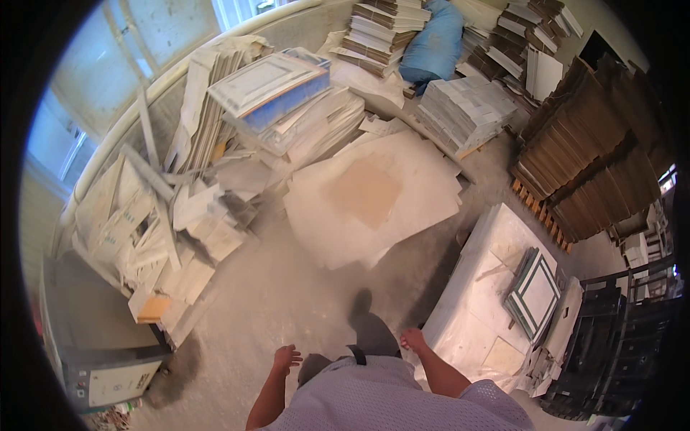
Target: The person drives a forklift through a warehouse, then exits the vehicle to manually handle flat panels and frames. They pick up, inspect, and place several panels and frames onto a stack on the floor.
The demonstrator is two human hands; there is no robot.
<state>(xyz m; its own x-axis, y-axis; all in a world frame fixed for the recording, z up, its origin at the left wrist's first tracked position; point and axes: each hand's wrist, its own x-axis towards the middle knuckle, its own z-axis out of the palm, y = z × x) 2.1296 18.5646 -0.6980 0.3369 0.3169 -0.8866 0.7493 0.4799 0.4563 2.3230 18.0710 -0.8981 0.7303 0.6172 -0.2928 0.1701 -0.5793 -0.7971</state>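
My left hand [287, 357] hangs beside my body above the floor, fingers loosely apart and holding nothing. On the other side, my right hand [413, 340] is half curled with nothing visible in it. It is nearest to the white-topped table or stack [460, 302], without visibly touching it. On that surface lie flat frame-like pieces [535, 293] with dark green borders. Ahead of me is a wide stack of pale sheets [305, 205], with a smaller brown sheet [365, 192] on top.
A heap of scrap boards and cardboard [194, 223] lies at left, behind a grey machine or cabinet [108, 337]. Brown cardboard stacks [575, 144] stand on a wooden pallet [535, 205] at right. Beyond are a blue bag [435, 43], a white box stack [467, 111] and a black rack [604, 337].
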